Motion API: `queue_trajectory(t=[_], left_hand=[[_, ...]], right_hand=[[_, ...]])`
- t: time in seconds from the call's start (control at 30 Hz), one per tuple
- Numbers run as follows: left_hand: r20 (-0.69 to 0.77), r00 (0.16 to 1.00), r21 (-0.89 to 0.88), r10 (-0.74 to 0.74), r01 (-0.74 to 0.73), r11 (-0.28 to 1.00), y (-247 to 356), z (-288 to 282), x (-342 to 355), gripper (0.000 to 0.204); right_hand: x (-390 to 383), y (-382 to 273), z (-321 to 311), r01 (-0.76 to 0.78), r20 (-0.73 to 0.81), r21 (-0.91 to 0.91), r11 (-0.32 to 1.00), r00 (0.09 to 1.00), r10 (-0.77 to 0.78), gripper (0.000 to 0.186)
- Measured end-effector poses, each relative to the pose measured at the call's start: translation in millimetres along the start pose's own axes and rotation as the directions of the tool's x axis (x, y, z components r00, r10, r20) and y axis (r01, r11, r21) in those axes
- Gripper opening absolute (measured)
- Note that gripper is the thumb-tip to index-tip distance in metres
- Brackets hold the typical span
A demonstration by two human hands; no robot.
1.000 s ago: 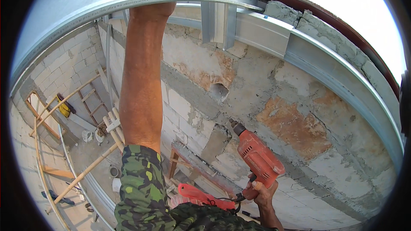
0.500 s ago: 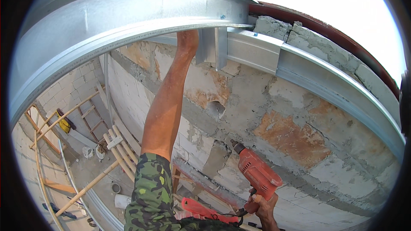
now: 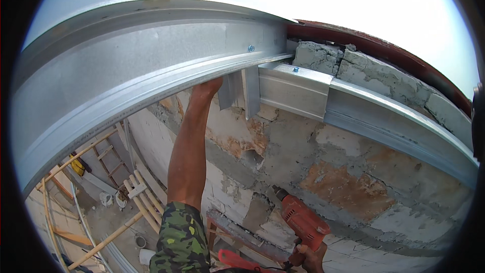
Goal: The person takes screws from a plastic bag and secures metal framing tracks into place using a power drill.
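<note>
My right hand (image 3: pixel 314 259) is wrapped round the handle of a red power drill (image 3: pixel 304 219), low in front of the wall. The drill's chuck points up and to the left; whether a bit sits in it is hard to see. My left arm, in a camouflage sleeve, reaches up to a large galvanized steel beam (image 3: pixel 151 45). Only the wrist and back of my left hand (image 3: pixel 208 88) show below the beam's lower flange; its fingers are hidden behind it. Close by hangs a short steel bracket (image 3: pixel 251 91). One hex-head screw (image 3: pixel 251 48) sits in the beam.
A steel channel (image 3: pixel 399 121) runs right along the block wall (image 3: pixel 288 136), joined by a sleeve piece (image 3: pixel 293 88) with a screw on top. Far below at left are bamboo poles (image 3: pixel 106 235), a wooden ladder (image 3: pixel 108 159) and a bucket (image 3: pixel 140 241). Something red (image 3: pixel 237 260) lies beneath me.
My view has tilted upward, so the beam and wall sit lower in the picture. My left hand stays up at the beam, and the drill remains in my right hand.
</note>
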State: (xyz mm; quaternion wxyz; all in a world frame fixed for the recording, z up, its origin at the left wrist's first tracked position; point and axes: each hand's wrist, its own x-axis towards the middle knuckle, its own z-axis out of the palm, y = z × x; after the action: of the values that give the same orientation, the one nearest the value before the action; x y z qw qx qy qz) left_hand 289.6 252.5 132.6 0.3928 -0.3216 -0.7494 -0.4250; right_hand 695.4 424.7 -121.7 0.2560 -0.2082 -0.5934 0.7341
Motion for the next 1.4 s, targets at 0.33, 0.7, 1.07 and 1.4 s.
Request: queue_trajectory(t=[0.33, 0.7, 1.07, 1.4], left_hand=[[-0.107, 0.994, -0.186, 0.027, -0.046, 0.981, 3, 13, -3, 0.041], [-0.040, 0.995, -0.168, -0.091, 0.083, 0.982, 12, 5, 7, 0.043], [-0.210, 0.977, -0.217, -0.048, 0.002, 0.976, 5, 15, 5, 0.037], [-0.186, 0.982, -0.066, 0.010, -0.023, 0.998, -45, 23, 21, 0.043]], right_hand=[[9, 9, 3, 0.011, 0.085, 0.001, 1.000, 0.996, -0.011, 0.050], [11, 8, 7, -0.038, 0.095, -0.039, 0.999, 0.995, 0.042, 0.049], [0, 21, -6, 0.009, 0.135, -0.067, 0.998, 0.991, 0.000, 0.047], [-12, 33, -13, 0.035, 0.126, -0.018, 0.999, 0.992, -0.032, 0.052]])
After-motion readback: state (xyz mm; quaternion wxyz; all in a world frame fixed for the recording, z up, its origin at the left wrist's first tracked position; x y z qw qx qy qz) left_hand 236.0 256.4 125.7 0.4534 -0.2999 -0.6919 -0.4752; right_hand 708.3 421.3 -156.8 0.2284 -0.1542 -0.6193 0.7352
